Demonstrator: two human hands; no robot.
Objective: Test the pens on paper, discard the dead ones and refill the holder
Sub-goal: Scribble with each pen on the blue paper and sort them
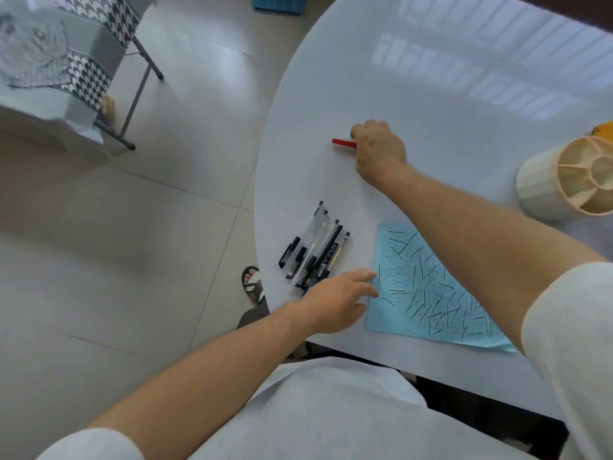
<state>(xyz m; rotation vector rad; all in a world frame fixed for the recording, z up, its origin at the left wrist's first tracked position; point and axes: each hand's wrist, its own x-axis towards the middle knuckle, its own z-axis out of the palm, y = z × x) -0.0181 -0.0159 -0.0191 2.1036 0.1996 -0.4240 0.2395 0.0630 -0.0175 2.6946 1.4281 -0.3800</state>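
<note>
My right hand (378, 149) reaches out over the white table (431, 78) and grips a red pen (343, 142), whose end sticks out to the left of the fist. My left hand (335, 302) rests near the table's front edge with straight fingers pointing at the left edge of a light blue paper (428, 293) covered in black test strokes. Several black and clear pens (313, 250) lie bunched just above my left hand. A cream pen holder (544, 187) with divided compartments lies tipped at the right edge; its visible compartments are empty.
A folding chair (99, 71) with a houndstooth cover stands on the tiled floor at upper left. A yellow object (605, 131) peeks in behind the holder. My sandalled foot (253, 283) shows below the table's curved edge.
</note>
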